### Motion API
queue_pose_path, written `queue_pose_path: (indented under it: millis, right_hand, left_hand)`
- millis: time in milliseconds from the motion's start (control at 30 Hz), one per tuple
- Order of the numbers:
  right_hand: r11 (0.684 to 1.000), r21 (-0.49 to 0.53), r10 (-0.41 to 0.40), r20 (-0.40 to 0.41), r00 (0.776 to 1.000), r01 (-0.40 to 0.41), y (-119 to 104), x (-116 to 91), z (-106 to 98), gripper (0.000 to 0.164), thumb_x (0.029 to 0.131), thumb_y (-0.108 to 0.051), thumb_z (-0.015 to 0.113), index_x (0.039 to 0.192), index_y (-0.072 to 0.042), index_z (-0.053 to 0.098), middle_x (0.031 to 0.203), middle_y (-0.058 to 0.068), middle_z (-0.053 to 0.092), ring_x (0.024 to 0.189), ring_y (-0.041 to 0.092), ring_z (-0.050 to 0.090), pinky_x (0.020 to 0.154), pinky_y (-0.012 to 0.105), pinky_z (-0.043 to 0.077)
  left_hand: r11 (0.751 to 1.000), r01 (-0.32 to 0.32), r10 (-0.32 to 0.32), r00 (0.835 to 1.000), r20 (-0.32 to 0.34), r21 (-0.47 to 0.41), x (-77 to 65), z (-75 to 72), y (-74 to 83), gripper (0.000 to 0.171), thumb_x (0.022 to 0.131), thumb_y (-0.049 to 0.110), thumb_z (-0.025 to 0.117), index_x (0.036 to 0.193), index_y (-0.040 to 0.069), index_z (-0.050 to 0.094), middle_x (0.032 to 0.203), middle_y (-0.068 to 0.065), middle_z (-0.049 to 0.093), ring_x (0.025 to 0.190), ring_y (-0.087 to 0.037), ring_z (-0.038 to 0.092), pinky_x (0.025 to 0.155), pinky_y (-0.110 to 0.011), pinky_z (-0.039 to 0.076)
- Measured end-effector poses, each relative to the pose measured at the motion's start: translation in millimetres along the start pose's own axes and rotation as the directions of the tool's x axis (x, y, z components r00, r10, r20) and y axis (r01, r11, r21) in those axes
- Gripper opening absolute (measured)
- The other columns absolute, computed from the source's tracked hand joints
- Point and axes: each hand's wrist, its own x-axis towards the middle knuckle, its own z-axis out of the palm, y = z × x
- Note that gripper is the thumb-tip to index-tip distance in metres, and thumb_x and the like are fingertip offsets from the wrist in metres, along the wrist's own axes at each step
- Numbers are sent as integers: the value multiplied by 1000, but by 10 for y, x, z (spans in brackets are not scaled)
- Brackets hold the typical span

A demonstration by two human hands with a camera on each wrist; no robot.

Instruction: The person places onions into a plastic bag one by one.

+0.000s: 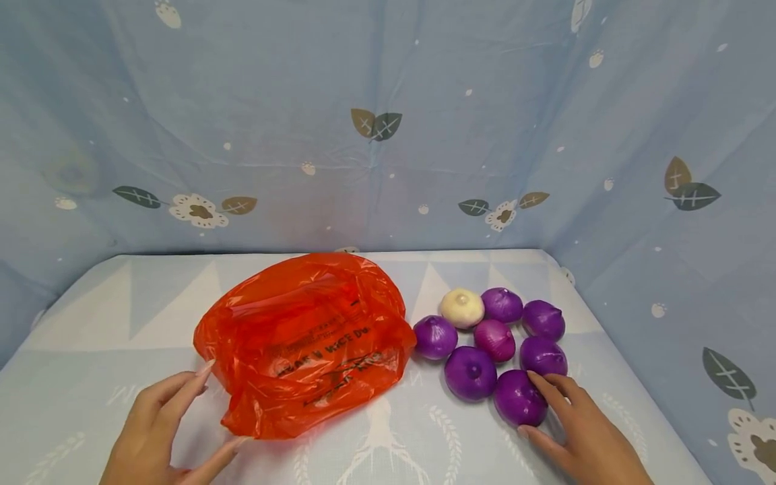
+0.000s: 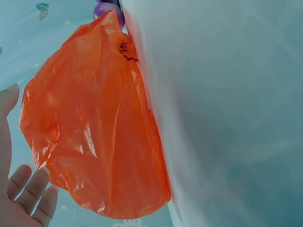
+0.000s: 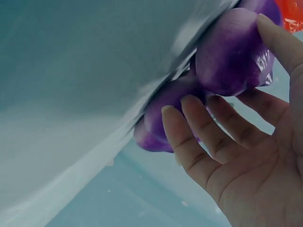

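A crumpled red plastic bag (image 1: 315, 337) with black print lies on the table, its mouth partly spread. Beside its left edge is my left hand (image 1: 160, 428), thumb and fingers apart and holding nothing; the fingertips are close to the plastic in the left wrist view. To the bag's right sits a cluster of several purple onions (image 1: 470, 374), with a pinker onion (image 1: 494, 340) and a white onion (image 1: 462, 308) among them. My right hand (image 1: 585, 431) has thumb and fingers around the nearest purple onion (image 3: 232, 52), which still rests on the table.
The table (image 1: 67, 404) wears a pale patterned cloth, and its far edge meets a blue curtain (image 1: 388, 168) printed with leaves and flowers. More curtain hangs along the right side (image 1: 685, 269).
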Motion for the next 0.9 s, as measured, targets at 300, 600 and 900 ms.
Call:
queue_pose_path:
  millis: [300, 600, 900]
  right_hand:
    - [1000, 27, -5, 4, 1000, 5, -47, 27, 0, 85, 82, -55, 86, 145, -5, 58, 136, 16, 59, 119, 38, 62, 91, 59, 55]
    - [999, 51, 4, 16, 1000, -5, -74, 59, 6, 85, 83, -53, 86, 145, -4, 57, 138, 16, 59, 120, 38, 63, 92, 59, 55]
    - [998, 58, 14, 14, 1000, -15, -95, 68, 6, 85, 82, -51, 87, 145, -4, 56, 136, 16, 60, 116, 36, 66, 89, 58, 57]
  left_hand:
    - [999, -35, 35, 999, 14, 17, -12, 26, 10, 89, 66, 54, 96, 143, 21, 65, 111, 2, 60, 88, -4, 48, 73, -6, 47]
    - [993, 40, -58, 985, 161, 113, -22, 42, 15, 110, 51, 48, 103, 149, 23, 58, 99, 14, 62, 80, -6, 52, 64, -26, 56]
    - [970, 237, -241, 967, 83, 52, -17, 126, 78, 83, 53, 33, 106, 121, 15, 61, 91, 14, 64, 77, -8, 54, 65, -26, 55]
